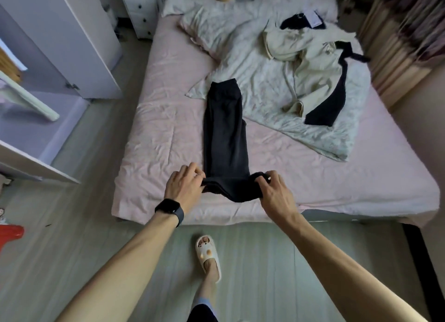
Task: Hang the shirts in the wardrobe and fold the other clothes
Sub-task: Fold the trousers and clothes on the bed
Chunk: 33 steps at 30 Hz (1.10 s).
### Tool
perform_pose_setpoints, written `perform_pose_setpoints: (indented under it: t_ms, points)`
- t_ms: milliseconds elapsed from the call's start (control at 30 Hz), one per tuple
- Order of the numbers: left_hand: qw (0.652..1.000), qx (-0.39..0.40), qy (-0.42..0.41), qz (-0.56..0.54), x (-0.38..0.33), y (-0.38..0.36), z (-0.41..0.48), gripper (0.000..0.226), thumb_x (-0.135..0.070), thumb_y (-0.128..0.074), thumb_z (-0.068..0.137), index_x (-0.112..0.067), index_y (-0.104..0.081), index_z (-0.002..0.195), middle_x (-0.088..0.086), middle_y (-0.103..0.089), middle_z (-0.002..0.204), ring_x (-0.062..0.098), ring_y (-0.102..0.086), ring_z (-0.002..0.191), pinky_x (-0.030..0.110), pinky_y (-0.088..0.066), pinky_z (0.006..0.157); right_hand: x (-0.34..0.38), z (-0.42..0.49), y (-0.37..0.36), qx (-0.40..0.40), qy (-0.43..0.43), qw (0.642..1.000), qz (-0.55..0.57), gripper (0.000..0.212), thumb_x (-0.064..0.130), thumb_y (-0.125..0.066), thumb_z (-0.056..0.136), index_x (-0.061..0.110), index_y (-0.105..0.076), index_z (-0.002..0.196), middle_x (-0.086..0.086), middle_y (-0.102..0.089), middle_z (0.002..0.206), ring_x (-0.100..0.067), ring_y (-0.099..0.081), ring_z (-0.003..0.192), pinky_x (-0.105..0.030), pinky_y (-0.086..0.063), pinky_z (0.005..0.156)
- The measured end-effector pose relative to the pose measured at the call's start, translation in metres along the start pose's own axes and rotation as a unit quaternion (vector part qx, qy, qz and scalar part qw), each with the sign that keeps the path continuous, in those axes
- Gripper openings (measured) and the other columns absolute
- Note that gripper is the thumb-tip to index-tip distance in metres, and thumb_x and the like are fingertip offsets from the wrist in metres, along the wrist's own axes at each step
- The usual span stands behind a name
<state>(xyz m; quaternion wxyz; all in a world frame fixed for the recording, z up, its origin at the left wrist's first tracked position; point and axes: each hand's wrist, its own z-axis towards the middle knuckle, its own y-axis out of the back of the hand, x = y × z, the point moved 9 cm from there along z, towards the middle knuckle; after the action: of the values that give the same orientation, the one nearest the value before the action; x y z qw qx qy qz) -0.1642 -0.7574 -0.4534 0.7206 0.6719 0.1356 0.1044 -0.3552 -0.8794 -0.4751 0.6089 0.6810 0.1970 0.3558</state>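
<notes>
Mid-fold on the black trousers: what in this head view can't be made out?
Head view only.
- wardrobe: inside mostly cut off by the left edge; contents unclear.
- black trousers: near end bunched in the grip of left hand and right hand; hems hidden.
- cream garment: crumpled, dark cloth across it; type unclear.
- tagged black item: too small to identify.

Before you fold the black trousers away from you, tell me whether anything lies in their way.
Nothing visible does. Left hand and right hand grip the near end of the black trousers; their length lies bare on the pink sheet, the far end overlapping the pale quilt. The cream garment lies apart.
</notes>
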Motion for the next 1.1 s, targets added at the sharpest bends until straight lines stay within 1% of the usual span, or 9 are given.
perform_pose_setpoints:
  t_ms: [133, 267, 367, 467, 567, 700, 933, 1033, 1100]
  points:
    - [0.992, -0.081, -0.051, 0.083, 0.022, 0.023, 0.079, 0.014, -0.014, -0.064, 0.080, -0.017, -0.073, 0.090, 0.000, -0.062, 0.072, 0.025, -0.057, 0.071, 0.036, -0.038, 0.066, 0.003, 0.091, 0.033, -0.059, 0.053, 0.995, -0.056, 0.032, 0.008, -0.081, 0.071, 0.017, -0.071, 0.100, -0.009, -0.064, 0.108, -0.035, -0.059, 0.092, -0.040, -0.051, 0.065]
    - [0.982, 0.003, -0.100, 0.160, 0.054, -0.006, 0.151, 0.033, -0.002, -0.078, 0.055, -0.014, -0.071, 0.086, -0.001, -0.057, 0.058, 0.023, -0.056, 0.063, 0.035, -0.039, 0.066, -0.001, 0.171, 0.041, -0.067, 0.062, 0.993, -0.073, 0.016, 0.008, -0.069, 0.079, 0.012, -0.058, 0.090, -0.003, -0.061, 0.066, -0.032, -0.058, 0.057, -0.034, -0.045, 0.054]
    - [0.973, 0.062, -0.104, 0.195, 0.082, -0.032, 0.206, 0.038, -0.001, -0.080, 0.050, -0.013, -0.072, 0.085, -0.002, -0.055, 0.056, 0.021, -0.055, 0.061, 0.033, -0.038, 0.064, -0.019, 0.237, 0.028, -0.031, 0.055, 0.995, -0.078, 0.027, -0.005, -0.067, 0.066, 0.009, -0.055, 0.085, -0.005, -0.058, 0.066, -0.032, -0.057, 0.057, -0.032, -0.040, 0.052]
    - [0.972, 0.118, -0.081, 0.185, 0.102, -0.050, 0.242, 0.041, -0.004, -0.067, 0.073, -0.013, -0.067, 0.113, -0.002, -0.065, 0.082, 0.020, -0.060, 0.083, 0.032, -0.041, 0.074, -0.032, 0.281, 0.002, 0.020, 0.042, 0.997, -0.069, 0.037, -0.008, -0.068, 0.061, 0.009, -0.054, 0.090, -0.006, -0.054, 0.074, -0.030, -0.055, 0.061, -0.033, -0.041, 0.048]
    - [0.976, 0.154, -0.039, 0.149, 0.121, -0.073, 0.285, 0.047, 0.003, -0.040, 0.092, -0.009, -0.043, 0.138, 0.005, -0.061, 0.120, 0.027, -0.053, 0.115, 0.037, -0.037, 0.094, -0.034, 0.318, -0.024, 0.015, 0.090, 0.996, -0.019, 0.008, 0.015, -0.048, 0.088, 0.015, -0.044, 0.095, -0.005, -0.051, 0.079, -0.029, -0.054, 0.064, -0.039, -0.049, 0.049]
    - [0.973, 0.182, -0.014, 0.140, 0.134, -0.091, 0.325, 0.056, 0.002, -0.038, 0.094, -0.010, -0.029, 0.148, 0.005, -0.062, 0.123, 0.028, -0.050, 0.119, 0.037, -0.034, 0.097, -0.048, 0.356, -0.051, -0.011, 0.145, 0.986, -0.084, 0.037, 0.045, -0.040, 0.097, 0.011, -0.053, 0.092, -0.004, -0.054, 0.075, -0.023, -0.054, 0.057, -0.035, -0.049, 0.047]
    - [0.976, 0.182, 0.018, 0.115, 0.159, -0.144, 0.402, 0.044, 0.000, -0.052, 0.085, -0.015, -0.057, 0.126, 0.001, -0.067, 0.103, 0.026, -0.059, 0.100, 0.037, -0.041, 0.085, -0.076, 0.447, -0.093, -0.035, 0.164, 0.974, -0.151, 0.030, 0.028, -0.038, 0.095, 0.013, -0.057, 0.077, -0.003, -0.052, 0.069, -0.024, -0.054, 0.053, -0.036, -0.042, 0.042]
    - [0.979, 0.156, 0.016, 0.132, 0.171, -0.171, 0.445, 0.031, -0.007, -0.068, 0.078, -0.020, -0.069, 0.106, -0.003, -0.066, 0.083, 0.022, -0.061, 0.083, 0.035, -0.042, 0.073, -0.092, 0.492, -0.111, -0.026, 0.162, 0.975, -0.150, 0.022, 0.028, -0.058, 0.091, 0.013, -0.057, 0.075, -0.002, -0.053, 0.067, -0.024, -0.055, 0.051, -0.035, -0.041, 0.041]
    - [0.980, 0.151, 0.027, 0.126, 0.177, -0.181, 0.470, 0.033, -0.007, -0.066, 0.080, -0.021, -0.068, 0.110, -0.003, -0.066, 0.088, 0.022, -0.061, 0.086, 0.035, -0.042, 0.076, -0.097, 0.521, -0.117, -0.015, 0.160, 0.976, -0.146, 0.022, 0.028, -0.072, 0.080, 0.012, -0.058, 0.074, -0.002, -0.054, 0.064, -0.024, -0.055, 0.049, -0.034, -0.042, 0.040]
